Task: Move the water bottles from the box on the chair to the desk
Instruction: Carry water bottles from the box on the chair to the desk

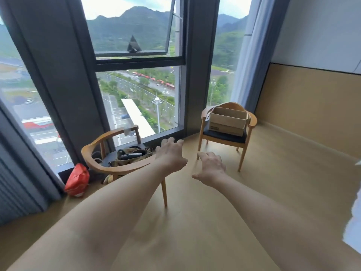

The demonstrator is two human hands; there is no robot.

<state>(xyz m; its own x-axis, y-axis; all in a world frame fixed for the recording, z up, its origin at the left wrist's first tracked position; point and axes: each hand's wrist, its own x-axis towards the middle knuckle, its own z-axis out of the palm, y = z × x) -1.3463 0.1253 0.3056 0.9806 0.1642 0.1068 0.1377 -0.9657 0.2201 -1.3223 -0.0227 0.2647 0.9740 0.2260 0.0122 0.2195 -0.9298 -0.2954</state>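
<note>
An open cardboard box (227, 122) sits on the dark seat of a wooden armchair (222, 137) by the window, at the right of centre. Its inside is hidden from this angle, and no water bottles show. My left hand (171, 155) and my right hand (212, 167) are stretched out in front of me over the floor, fingers spread, holding nothing. Both are well short of the chair with the box. The desk is out of view.
A second wooden armchair (115, 165) stands nearer at the left, with a bag and dark items (132, 154) on its seat. A red bag (77, 179) lies on the floor by the window. Tall windows and curtains line the back; wooden floor lies between me and the chairs.
</note>
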